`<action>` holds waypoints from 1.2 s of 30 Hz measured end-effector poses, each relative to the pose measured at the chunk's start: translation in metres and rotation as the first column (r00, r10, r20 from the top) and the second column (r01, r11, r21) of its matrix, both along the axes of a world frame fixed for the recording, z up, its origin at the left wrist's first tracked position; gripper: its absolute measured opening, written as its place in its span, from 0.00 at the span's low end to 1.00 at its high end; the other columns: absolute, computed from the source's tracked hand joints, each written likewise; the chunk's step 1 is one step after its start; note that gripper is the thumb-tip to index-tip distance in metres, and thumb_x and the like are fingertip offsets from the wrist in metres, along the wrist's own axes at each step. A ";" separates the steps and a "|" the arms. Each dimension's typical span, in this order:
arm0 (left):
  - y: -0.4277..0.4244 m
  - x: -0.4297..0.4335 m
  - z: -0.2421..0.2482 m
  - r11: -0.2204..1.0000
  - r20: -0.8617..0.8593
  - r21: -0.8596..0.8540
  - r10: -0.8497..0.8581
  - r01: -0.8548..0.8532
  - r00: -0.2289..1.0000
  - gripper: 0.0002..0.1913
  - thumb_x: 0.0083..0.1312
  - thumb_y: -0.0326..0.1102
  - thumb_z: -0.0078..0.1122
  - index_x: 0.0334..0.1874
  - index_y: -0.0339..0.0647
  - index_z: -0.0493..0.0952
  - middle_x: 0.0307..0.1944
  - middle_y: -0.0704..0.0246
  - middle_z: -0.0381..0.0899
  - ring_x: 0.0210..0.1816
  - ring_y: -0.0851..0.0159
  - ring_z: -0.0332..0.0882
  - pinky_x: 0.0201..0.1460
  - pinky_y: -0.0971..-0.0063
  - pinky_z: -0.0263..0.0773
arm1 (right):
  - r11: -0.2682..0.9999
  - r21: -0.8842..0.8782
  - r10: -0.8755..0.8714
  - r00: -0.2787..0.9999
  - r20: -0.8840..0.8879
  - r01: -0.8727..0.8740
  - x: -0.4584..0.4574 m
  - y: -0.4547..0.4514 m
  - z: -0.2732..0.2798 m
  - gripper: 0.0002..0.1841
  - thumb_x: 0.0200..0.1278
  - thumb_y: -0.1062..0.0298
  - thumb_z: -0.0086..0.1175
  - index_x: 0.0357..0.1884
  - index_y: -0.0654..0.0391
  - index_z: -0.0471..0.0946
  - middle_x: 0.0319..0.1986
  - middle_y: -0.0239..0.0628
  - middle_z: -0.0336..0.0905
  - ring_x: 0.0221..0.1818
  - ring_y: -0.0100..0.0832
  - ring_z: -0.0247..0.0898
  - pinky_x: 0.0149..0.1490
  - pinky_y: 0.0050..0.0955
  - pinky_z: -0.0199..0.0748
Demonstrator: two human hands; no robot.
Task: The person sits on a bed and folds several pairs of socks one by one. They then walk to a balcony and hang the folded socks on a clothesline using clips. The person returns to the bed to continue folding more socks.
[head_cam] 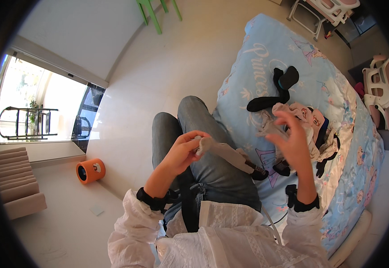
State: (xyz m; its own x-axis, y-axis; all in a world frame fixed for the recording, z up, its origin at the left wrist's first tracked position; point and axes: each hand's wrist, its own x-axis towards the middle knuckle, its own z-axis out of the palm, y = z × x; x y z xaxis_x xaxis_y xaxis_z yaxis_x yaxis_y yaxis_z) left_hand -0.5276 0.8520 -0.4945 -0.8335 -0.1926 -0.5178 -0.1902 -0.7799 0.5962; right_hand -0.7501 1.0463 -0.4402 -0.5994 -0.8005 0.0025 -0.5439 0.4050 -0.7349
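Note:
Pinched in my left hand (189,149) is the top of a long light-grey sock (229,154); it stretches across my jeans-clad thigh, its dark foot end reaching the bed. My right hand (290,140) is raised over the bed with fingers spread and nothing between them. Beneath and beside it lies a pile of socks, among them a crumpled greyish one (268,124) and a pink one with bear faces (316,120). Farther up the bed is a long black sock (268,103), near a folded black piece (289,77).
A light-blue printed bedspread (241,83) covers the bed at my right. White and pink chairs (383,83) stand beyond it. On the floor are an orange bin (91,171) at left and a green stool (152,15) at the top. A window (43,97) is at left.

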 end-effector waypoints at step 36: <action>-0.018 -0.046 0.034 0.745 -0.184 -0.622 0.162 -0.242 0.970 0.09 0.67 0.34 0.54 0.44 0.39 0.73 0.30 0.75 0.73 0.33 0.76 0.69 0.34 0.85 0.63 | 0.860 -0.421 0.080 0.738 0.670 0.288 0.026 -0.083 -0.026 0.08 0.57 0.74 0.60 0.39 0.59 0.77 0.31 0.26 0.75 0.31 0.16 0.68 0.37 0.16 0.66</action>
State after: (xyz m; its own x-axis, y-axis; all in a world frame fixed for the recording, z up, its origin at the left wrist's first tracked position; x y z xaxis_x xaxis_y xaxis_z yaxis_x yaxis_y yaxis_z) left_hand -0.5734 0.8337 -0.4608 -0.7802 -0.6137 -0.1213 0.0262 -0.2259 0.9738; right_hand -0.7243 0.9630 -0.4658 -0.6747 -0.7354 -0.0634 0.1637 -0.0653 -0.9843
